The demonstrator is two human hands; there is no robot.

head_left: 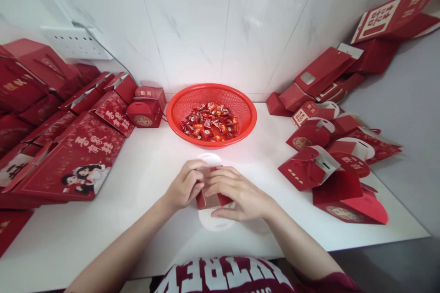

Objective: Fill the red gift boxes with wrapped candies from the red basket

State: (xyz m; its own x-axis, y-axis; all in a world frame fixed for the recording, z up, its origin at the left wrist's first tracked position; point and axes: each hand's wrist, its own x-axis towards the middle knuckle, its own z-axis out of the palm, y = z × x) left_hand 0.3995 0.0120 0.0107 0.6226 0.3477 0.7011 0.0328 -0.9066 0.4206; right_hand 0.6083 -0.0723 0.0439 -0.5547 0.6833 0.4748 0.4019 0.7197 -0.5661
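A small red box [202,202] with white inner flaps stands on the white table in front of me, its top flaps spread apart. My left hand [187,184] is curled at the box's left side, fingers bent against its wall. Across the right side and the top opening lies my right hand [237,192], its fingers stretched and the thumb over the near white flap. Much of the box is hidden under both hands. Just beyond it sits a red mesh basket [252,119] holding many red-wrapped candies [211,122].
Red gift boxes and bags [85,155] crowd the left side of the table [137,233]. More small red boxes [305,169] are heaped along the right side. A tiled wall rises behind, with a socket strip [77,43] and a cable at the left.
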